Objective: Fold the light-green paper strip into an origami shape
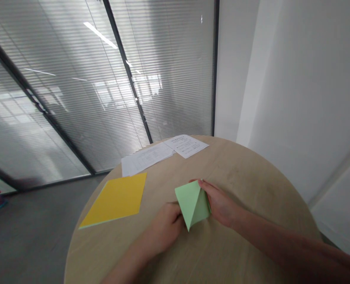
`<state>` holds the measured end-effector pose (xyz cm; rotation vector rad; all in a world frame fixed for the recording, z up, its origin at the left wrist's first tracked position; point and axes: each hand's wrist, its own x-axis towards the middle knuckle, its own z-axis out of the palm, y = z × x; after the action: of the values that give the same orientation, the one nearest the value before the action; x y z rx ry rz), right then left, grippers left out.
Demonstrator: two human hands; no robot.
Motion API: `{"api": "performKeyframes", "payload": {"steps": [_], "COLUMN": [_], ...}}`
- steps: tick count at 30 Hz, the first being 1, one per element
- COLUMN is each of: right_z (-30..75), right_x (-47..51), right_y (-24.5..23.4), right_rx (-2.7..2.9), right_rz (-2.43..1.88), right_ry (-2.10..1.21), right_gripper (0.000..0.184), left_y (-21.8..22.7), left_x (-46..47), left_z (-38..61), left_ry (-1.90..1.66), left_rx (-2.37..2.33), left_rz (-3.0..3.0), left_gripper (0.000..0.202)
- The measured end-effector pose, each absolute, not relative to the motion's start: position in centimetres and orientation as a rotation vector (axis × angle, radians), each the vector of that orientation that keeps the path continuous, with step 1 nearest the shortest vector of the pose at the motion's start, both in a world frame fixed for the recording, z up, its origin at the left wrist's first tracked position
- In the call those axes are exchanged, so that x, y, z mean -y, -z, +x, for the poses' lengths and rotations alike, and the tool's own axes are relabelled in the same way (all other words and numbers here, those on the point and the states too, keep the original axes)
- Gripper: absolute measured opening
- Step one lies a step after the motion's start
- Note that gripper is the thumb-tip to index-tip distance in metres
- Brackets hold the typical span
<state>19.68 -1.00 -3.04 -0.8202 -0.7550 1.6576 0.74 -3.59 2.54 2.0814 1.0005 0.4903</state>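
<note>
A piece of folded light green paper (188, 199) is held between my two hands above the round table. One triangular flap faces me, its point directed down toward the table's near side. My right hand (222, 203) grips the paper's upper right edge, thumb on top near the upper corner. At the paper's left side my left hand (169, 225) is closed, its fingertips partly hidden behind the lower left edge; it appears to pinch the paper there.
Yellow sheets (115, 199) with a green sheet beneath lie on the left of the wooden table (246, 173). Printed white papers (151, 157) rest along the far edge. Beyond stand glass partitions with blinds (175, 79) and, on the right, a white wall (305, 86).
</note>
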Motion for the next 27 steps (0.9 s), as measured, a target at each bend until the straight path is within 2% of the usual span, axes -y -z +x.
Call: {"api": "performKeyframes", "payload": {"steps": [3,6,8,11,16,20,27], "right_z": [20.0,20.2,20.1,19.9,20.2,20.8,21.5], "right_x": [0.8,0.7,0.9,1.5,2.3,2.7,4.1], "right_y": [3.0,2.9,2.8,2.9,3.1,3.2,2.2], "right_rx": [0.710,0.743,0.792,0.876,1.036,1.160,1.290], "right_rz": [-0.842,-0.837,-0.846,-0.869,-0.849,-0.787,-0.713], "right_ry": [-1.675,-1.666,-1.630,-1.575,-1.532,-1.466,-1.390], "right_gripper": [0.051,0.053,0.053,0.053,0.049,0.041,0.034], "left_y": [-2.7,-2.6,-2.3,-1.9,-1.9,-2.4,-3.1], "left_x": [2.1,0.9,0.8,1.4,2.3,2.8,4.0], "left_z": [-1.2,-2.2,-2.1,-1.1,-0.1,0.0,-0.1], "left_ry": [-0.452,-0.844,-1.008,-0.982,-0.782,-0.839,-1.044], "left_rx": [-1.333,-1.457,-1.415,-1.270,-1.236,-1.287,-1.103], "left_rz": [1.925,1.876,1.807,1.712,1.794,1.830,2.050], "left_gripper": [0.027,0.025,0.033,0.041,0.036,0.033,0.024]}}
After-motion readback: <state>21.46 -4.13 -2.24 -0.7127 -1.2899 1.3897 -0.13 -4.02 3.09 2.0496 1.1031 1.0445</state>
